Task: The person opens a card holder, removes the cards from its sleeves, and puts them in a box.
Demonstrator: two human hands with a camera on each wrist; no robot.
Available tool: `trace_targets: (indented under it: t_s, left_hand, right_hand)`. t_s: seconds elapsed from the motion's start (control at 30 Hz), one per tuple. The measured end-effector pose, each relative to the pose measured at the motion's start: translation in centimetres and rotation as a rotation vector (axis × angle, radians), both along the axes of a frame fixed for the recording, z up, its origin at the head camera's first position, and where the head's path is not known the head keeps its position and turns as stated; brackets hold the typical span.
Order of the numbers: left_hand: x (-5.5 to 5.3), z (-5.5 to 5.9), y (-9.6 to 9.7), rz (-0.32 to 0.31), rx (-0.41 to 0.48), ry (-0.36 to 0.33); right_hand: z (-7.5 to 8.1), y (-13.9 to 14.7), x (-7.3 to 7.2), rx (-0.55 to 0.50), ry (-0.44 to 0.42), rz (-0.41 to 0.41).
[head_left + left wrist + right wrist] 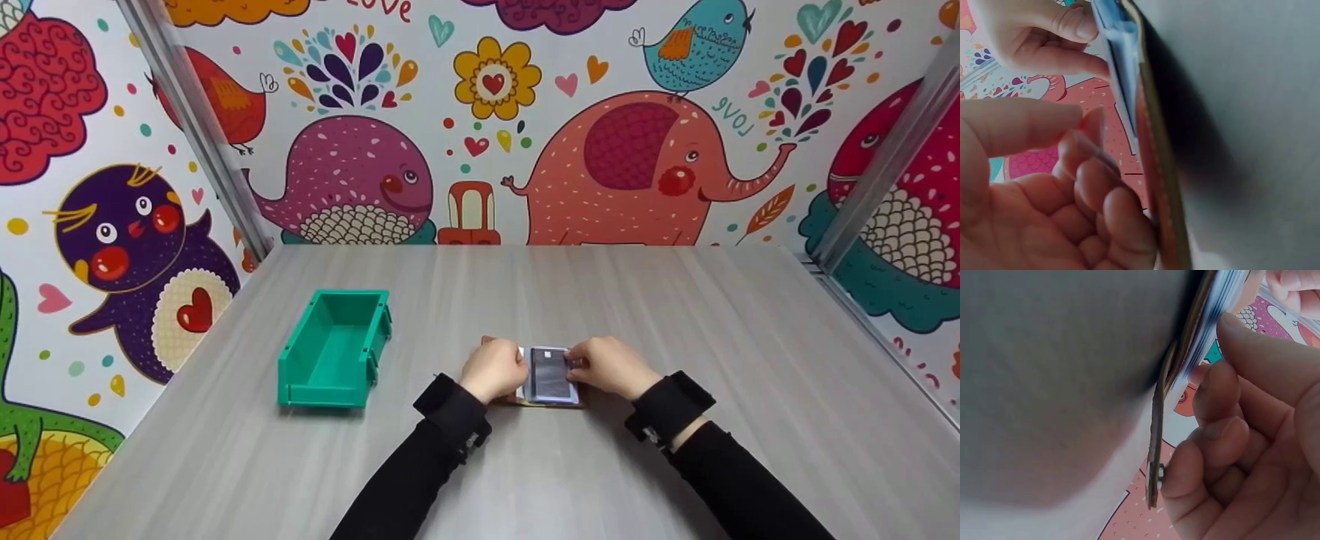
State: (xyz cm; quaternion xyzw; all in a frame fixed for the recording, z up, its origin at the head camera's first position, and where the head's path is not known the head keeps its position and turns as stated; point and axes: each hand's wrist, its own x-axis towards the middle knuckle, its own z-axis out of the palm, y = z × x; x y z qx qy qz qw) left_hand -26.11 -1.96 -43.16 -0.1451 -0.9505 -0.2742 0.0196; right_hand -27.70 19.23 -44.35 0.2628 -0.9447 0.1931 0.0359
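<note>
While my right hand (609, 365) pinched the wallet's (551, 381) edge, my left hand (493, 369) curled empty against it; table (544, 480) stretched to the wall (480, 150).

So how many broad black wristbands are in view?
2: one broad black wristband at the wrist of the left hand, another wristband at that of the right hand. Both hands touch the open brown card wallet. Any under the black sleeves would be hidden.

There are two hands (495, 367) (611, 365), one wallet (1159, 169), one bin (322, 396).
</note>
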Motion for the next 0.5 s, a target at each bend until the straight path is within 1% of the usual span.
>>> trace_targets:
  t_s: [0.2, 0.5]
  left_hand:
    - [-0.42, -0.31, 0.09, 0.019, 0.008, -0.085]
    - [-0.68, -0.6, 0.25, 0.009, 0.008, -0.114]
  right_hand:
    - [-0.02, -0.05, 0.03, -0.005, -0.001, 0.023]
    - [0.0, 0.03, 0.05, -0.005, -0.006, 0.012]
